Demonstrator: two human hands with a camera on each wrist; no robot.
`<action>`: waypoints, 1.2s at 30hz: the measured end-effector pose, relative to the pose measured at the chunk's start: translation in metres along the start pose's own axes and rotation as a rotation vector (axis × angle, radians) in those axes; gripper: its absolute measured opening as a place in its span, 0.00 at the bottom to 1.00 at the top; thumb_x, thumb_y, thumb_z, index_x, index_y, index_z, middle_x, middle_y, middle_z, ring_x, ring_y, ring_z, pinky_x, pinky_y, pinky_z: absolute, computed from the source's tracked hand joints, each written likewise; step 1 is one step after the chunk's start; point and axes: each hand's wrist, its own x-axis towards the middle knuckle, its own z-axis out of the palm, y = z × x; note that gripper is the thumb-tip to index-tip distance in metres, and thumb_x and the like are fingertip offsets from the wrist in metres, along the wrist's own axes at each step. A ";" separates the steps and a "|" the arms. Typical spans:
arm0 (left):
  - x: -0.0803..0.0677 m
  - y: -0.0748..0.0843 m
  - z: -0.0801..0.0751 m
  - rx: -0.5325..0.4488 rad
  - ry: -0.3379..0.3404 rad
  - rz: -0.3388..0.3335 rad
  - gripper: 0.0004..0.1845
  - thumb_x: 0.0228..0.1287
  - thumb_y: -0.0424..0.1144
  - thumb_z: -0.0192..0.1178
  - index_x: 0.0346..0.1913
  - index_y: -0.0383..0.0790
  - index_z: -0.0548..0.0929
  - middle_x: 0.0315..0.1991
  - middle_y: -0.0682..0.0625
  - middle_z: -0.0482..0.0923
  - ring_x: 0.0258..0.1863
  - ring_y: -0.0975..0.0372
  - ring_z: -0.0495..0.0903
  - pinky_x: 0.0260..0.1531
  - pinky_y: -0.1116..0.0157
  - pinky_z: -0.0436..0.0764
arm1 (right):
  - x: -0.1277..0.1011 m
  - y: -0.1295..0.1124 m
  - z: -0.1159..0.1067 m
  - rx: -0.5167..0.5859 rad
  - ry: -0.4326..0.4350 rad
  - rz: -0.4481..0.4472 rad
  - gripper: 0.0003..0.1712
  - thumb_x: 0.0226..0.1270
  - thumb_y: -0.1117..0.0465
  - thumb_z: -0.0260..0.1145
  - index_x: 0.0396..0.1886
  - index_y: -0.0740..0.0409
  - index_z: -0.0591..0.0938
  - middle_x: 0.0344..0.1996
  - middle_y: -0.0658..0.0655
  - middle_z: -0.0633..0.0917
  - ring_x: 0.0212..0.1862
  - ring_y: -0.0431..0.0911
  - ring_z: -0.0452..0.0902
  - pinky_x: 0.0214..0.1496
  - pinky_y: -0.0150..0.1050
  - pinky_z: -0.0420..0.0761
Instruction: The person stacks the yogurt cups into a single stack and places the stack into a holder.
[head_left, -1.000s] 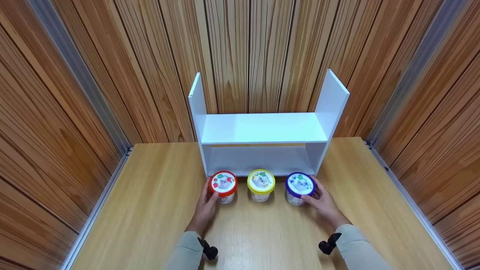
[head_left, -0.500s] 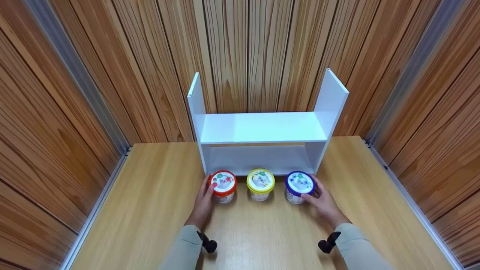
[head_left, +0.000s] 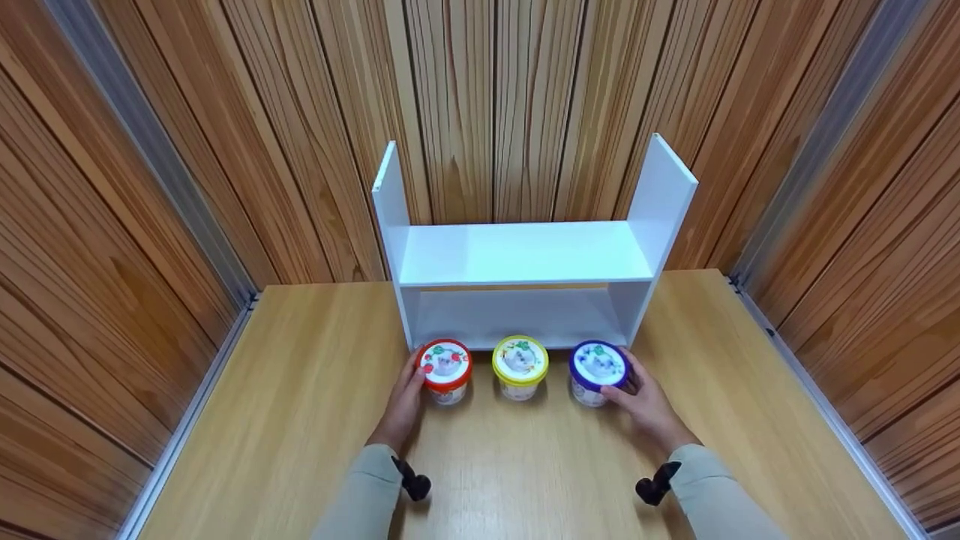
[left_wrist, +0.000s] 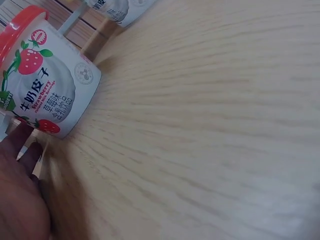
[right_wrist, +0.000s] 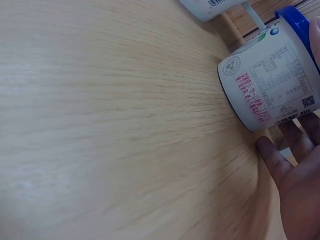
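In a row on the table stand three paper cups with koala-printed lids. The red-lidded strawberry milk cup [head_left: 448, 396] is at the left, a yellow-lidded cup [head_left: 518, 391] in the middle, a blue-lidded cup [head_left: 587, 395] at the right. My left hand [head_left: 402, 405] rests against the red cup's left side, its thumb lying along the lid's left rim. In the left wrist view its fingers [left_wrist: 20, 142] reach beside the cup's base. My right hand [head_left: 651, 405] holds the blue cup, thumb at the lid's front, fingers around the right side, as the right wrist view shows too.
Directly behind the cups stands a white two-tier shelf [head_left: 525, 253] with tall side panels. Wood-panelled walls [head_left: 457, 105] enclose the wooden table [head_left: 517, 480] at the back and both sides.
My left thumb has slid from the front of the red lid back to its left edge. The right hand keeps its hold on the blue cup, and the cups stay in place.
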 end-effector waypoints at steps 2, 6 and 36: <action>0.001 0.000 0.000 -0.006 0.000 0.010 0.35 0.72 0.65 0.50 0.78 0.70 0.56 0.81 0.61 0.47 0.80 0.56 0.42 0.75 0.40 0.48 | 0.000 0.000 0.000 -0.007 -0.003 0.002 0.51 0.69 0.56 0.70 0.83 0.53 0.50 0.80 0.64 0.52 0.80 0.60 0.44 0.78 0.57 0.52; 0.003 -0.002 0.000 -0.015 0.013 0.022 0.35 0.72 0.63 0.53 0.78 0.70 0.57 0.80 0.60 0.48 0.80 0.57 0.43 0.75 0.43 0.50 | -0.001 -0.001 0.000 -0.005 0.001 0.002 0.51 0.69 0.56 0.70 0.83 0.52 0.50 0.80 0.63 0.53 0.80 0.60 0.44 0.78 0.56 0.52; 0.002 0.018 -0.026 0.286 -0.105 0.074 0.58 0.45 0.55 0.80 0.78 0.70 0.57 0.79 0.52 0.53 0.78 0.50 0.51 0.73 0.43 0.59 | -0.001 0.001 -0.001 -0.004 -0.008 0.029 0.54 0.68 0.51 0.71 0.83 0.50 0.49 0.80 0.63 0.53 0.80 0.60 0.45 0.78 0.57 0.52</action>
